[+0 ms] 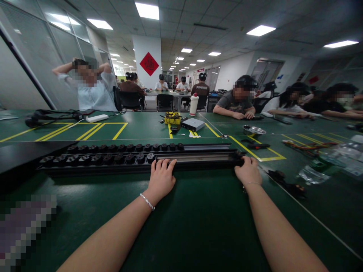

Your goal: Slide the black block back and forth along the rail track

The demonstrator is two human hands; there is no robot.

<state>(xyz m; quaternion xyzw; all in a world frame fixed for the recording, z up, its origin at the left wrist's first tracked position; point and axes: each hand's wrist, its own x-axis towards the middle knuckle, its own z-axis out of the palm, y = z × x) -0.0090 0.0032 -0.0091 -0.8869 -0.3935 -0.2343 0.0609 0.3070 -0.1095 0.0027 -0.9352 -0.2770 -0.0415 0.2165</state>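
Two rows of black round parts sit in a long black tray, lying crosswise on the green table. I have the left hand on its near edge, fingers slightly apart; the right hand curls at the right end, fingertips partly hidden, grip uncertain. I judge the tray stiff, unwieldy; best held near both ends, level.

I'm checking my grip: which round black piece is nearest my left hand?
The round black piece at the right end of the near row. It sits right by your left hand; the others lie farther left or in the far row.
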